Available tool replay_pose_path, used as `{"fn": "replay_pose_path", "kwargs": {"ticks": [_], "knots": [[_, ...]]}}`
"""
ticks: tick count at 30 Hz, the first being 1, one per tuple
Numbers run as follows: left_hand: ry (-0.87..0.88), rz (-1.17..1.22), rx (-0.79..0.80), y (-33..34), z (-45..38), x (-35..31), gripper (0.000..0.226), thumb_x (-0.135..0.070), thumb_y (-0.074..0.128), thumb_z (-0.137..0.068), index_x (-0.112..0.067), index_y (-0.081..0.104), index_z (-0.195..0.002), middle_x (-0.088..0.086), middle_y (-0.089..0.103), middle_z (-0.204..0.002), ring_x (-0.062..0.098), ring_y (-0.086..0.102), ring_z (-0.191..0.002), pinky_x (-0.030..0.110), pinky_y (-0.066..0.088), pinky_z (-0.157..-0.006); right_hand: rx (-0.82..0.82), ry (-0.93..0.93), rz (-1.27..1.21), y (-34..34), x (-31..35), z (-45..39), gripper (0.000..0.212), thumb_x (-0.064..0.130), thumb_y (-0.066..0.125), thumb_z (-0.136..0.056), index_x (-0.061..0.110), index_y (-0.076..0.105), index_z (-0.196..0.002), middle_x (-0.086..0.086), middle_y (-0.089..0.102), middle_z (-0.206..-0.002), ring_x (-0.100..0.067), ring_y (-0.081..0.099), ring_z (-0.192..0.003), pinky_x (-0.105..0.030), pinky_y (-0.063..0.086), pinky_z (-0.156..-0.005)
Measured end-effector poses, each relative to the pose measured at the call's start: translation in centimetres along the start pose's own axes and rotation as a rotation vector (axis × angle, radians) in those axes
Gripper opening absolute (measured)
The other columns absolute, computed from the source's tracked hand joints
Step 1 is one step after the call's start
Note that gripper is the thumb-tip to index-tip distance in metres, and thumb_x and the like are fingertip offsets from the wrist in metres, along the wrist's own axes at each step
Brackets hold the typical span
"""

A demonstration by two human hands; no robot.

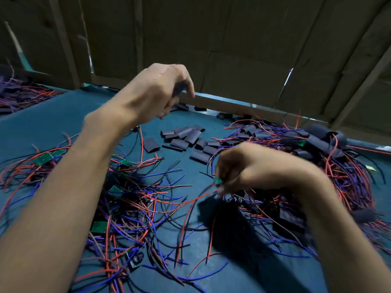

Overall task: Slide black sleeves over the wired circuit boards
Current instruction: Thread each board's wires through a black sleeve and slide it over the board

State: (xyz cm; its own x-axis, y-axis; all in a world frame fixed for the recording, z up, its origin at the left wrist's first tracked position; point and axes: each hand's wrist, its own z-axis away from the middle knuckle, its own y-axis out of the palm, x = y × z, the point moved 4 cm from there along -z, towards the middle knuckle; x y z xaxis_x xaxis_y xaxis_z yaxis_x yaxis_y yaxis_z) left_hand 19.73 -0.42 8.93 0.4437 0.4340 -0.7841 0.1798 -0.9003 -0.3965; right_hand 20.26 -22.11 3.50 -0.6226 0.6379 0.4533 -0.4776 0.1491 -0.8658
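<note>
My left hand (160, 89) is raised above the blue table, pinching a black sleeve (178, 88) between thumb and fingers. Lower right, my right hand (251, 168) is blurred and grips a small green circuit board (219, 181), whose red, blue and black wires trail down to the left. Loose flat black sleeves (190, 137) lie in a scatter between the hands. Bare green boards with wires (99, 226) lie tangled at left and centre. At right sits a heap of boards in black sleeves (317, 140).
The blue table top (63, 119) ends at a metal rail (232, 101) backed by cardboard walls (232, 49). Another tangle of wires (23, 96) lies at the far left. Red and blue wires cover most of the near table.
</note>
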Motion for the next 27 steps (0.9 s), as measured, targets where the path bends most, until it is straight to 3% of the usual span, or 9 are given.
{"fn": "replay_pose_path", "kwargs": {"ticks": [3, 7, 10, 12, 13, 14, 17, 23, 27], "knots": [[-0.051, -0.044, 0.078, 0.8, 0.2, -0.1, 0.041, -0.036, 0.034, -0.091, -0.022, 0.073, -0.090, -0.002, 0.051, -0.059, 0.017, 0.042, -0.051, 0.031, 0.035, -0.043, -0.159, -0.076, -0.241, -3.1, -0.5, 2.1, 0.020, 0.005, 0.074, -0.088, 0.017, 0.075, -0.104, 0.000, 0.077, -0.083, -0.015, 0.073, -0.076, -0.028, 0.059, -0.074], [-0.094, -0.198, 0.245, 2.3, 0.7, 0.0, 0.033, -0.034, 0.045, -0.105, -0.029, 0.056, -0.136, -0.005, 0.070, -0.091, 0.008, 0.062, -0.069, 0.028, 0.053, -0.055, -0.262, -0.094, -0.491, -4.4, -1.5, 3.6, 0.024, -0.006, 0.063, -0.090, 0.014, 0.077, -0.090, -0.015, 0.072, -0.077, -0.019, 0.063, -0.065, -0.023, 0.052, -0.054], [-0.097, -0.299, 0.320, 3.2, 1.0, 0.4, 0.053, -0.037, 0.062, -0.097, -0.029, 0.048, -0.146, -0.012, 0.068, -0.113, -0.011, 0.065, -0.081, 0.019, 0.057, -0.067, -0.374, -0.019, -0.786, -5.0, -3.1, 3.4, 0.033, -0.006, 0.050, -0.091, 0.013, 0.074, -0.079, -0.013, 0.060, -0.067, -0.017, 0.045, -0.052, -0.018, 0.026, -0.043], [-0.115, -0.336, 0.370, 3.6, 1.1, 0.5, 0.062, -0.043, 0.070, -0.089, -0.031, 0.048, -0.146, -0.014, 0.066, -0.121, -0.018, 0.063, -0.083, 0.010, 0.051, -0.069, -0.358, -0.026, -0.842, -5.0, -3.1, 3.4, 0.015, 0.008, 0.064, -0.089, 0.013, 0.075, -0.081, -0.008, 0.058, -0.067, -0.011, 0.042, -0.048, -0.017, 0.024, -0.044], [-0.133, -0.334, 0.396, 3.8, 1.2, 0.6, 0.061, -0.043, 0.073, -0.086, -0.031, 0.051, -0.142, -0.013, 0.068, -0.121, -0.013, 0.066, -0.085, 0.014, 0.052, -0.073, -0.353, -0.046, -0.832, -5.1, -2.9, 3.5, 0.004, 0.017, 0.074, -0.081, 0.013, 0.076, -0.082, -0.007, 0.059, -0.068, -0.010, 0.043, -0.047, -0.017, 0.028, -0.042], [-0.149, -0.325, 0.417, 4.0, 1.3, 0.8, 0.058, -0.042, 0.075, -0.084, -0.031, 0.055, -0.138, -0.011, 0.070, -0.120, -0.007, 0.069, -0.090, 0.021, 0.056, -0.080, -0.371, -0.077, -0.811, -5.2, -2.8, 3.7, 0.013, 0.022, 0.078, -0.074, 0.012, 0.075, -0.080, -0.009, 0.062, -0.068, -0.011, 0.046, -0.047, -0.017, 0.032, -0.040], [-0.144, -0.288, 0.468, 4.5, 1.5, 0.7, 0.045, -0.031, 0.079, -0.083, -0.027, 0.066, -0.125, -0.015, 0.074, -0.109, 0.004, 0.071, -0.098, 0.040, 0.056, -0.096, -0.509, -0.186, -0.845, -6.1, -2.6, 4.4, 0.010, 0.014, 0.075, -0.072, 0.006, 0.072, -0.077, -0.014, 0.068, -0.070, -0.018, 0.060, -0.052, -0.020, 0.041, -0.038], [-0.142, -0.174, 0.487, 5.0, 1.8, 0.6, 0.038, -0.020, 0.078, -0.085, -0.024, 0.068, -0.122, -0.010, 0.075, -0.110, 0.019, 0.071, -0.103, 0.054, 0.057, -0.090, -0.664, -0.278, -0.918, -7.3, -3.3, 5.3, 0.011, 0.001, 0.070, -0.079, 0.004, 0.078, -0.087, -0.016, 0.071, -0.074, -0.016, 0.061, -0.055, -0.017, 0.034, -0.038], [-0.161, -0.105, 0.488, 5.0, 1.9, 0.6, 0.038, -0.014, 0.076, -0.087, -0.022, 0.068, -0.123, -0.004, 0.075, -0.112, 0.015, 0.072, -0.101, 0.056, 0.055, -0.090, -0.670, -0.235, -0.815, -7.2, -3.5, 5.2, 0.015, 0.021, 0.084, -0.073, 0.012, 0.081, -0.084, -0.006, 0.067, -0.066, -0.011, 0.048, -0.051, -0.016, 0.032, -0.045]]}}
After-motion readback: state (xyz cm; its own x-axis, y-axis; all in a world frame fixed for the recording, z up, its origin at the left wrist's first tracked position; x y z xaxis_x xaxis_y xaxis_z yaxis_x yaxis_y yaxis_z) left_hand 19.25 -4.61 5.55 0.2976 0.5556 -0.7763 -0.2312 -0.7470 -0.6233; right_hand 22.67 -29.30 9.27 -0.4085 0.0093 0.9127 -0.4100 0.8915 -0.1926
